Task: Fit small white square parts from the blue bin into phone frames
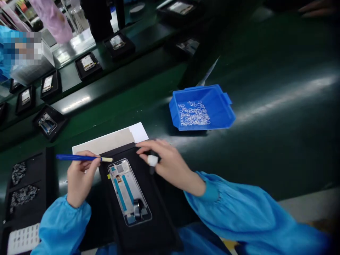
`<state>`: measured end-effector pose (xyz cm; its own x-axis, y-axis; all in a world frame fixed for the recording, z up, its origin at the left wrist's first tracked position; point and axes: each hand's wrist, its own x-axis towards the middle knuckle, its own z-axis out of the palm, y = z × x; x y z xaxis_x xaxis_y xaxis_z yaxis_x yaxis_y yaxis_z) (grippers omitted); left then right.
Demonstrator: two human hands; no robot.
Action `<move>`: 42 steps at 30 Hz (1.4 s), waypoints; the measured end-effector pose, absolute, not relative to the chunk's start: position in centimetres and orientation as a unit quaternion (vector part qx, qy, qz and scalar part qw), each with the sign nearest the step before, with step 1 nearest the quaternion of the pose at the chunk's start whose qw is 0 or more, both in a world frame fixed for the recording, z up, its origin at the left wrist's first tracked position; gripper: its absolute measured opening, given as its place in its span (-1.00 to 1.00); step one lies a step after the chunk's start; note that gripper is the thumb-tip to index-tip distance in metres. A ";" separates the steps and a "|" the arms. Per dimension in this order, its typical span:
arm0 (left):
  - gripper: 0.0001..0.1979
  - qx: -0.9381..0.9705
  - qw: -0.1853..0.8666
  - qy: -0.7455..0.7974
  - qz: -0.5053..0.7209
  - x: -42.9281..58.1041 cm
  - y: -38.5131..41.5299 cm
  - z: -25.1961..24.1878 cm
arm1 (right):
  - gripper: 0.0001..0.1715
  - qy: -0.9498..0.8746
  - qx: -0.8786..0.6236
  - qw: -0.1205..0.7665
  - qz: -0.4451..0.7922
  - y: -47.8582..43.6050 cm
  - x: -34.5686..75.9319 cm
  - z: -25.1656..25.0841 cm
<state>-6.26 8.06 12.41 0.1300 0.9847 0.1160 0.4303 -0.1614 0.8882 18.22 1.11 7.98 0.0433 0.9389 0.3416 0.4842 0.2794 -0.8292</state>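
We enter first the green worktop (268, 117), which runs ahead of and beneath both grips. Far ahead of the left grip, a raised green ledge carries a row of black trays (87, 65), each holding a phone display unit. Between the grips lies a black mat (138, 230). On it, just below the right grip and touching neither grip, a phone front frame (127, 191) with blue strips lies flat. Well ahead of the right grip stands a blue plastic tray (202, 106) holding a heap of small white square gaskets (193, 115). Just ahead of the left grip, a beige-and-white sheet (106, 141) lies partly under the mat. Left of the left grip sit black compartment trays (22, 194) of small loose parts. Blue sleeves (63, 226) cover both forearms. The left grip (81, 177) is closed narrowly around a blue-handled brush (79, 158), its pale tip near the frame's upper edge. The right grip (170, 166) is closed narrowly on a small white-and-black item (152, 161), which we cannot identify.
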 end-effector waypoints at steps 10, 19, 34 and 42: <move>-0.93 0.830 0.200 0.447 0.269 -5.0 6.2 12.3 | -0.42 -0.706 -0.522 0.395 0.271 1.5 14.9 5.9; -0.95 0.855 0.191 0.427 0.225 -4.1 6.5 12.6 | -0.43 -0.688 -0.517 0.422 0.285 1.4 14.9 5.5; -0.95 0.864 0.191 0.427 0.184 -3.7 6.8 13.0 | -0.41 -0.683 -0.518 0.424 0.291 1.4 14.9 5.4; -0.94 0.890 0.178 0.388 0.159 -3.8 6.7 12.9 | -0.37 -0.685 -0.518 0.426 0.286 1.4 14.9 5.3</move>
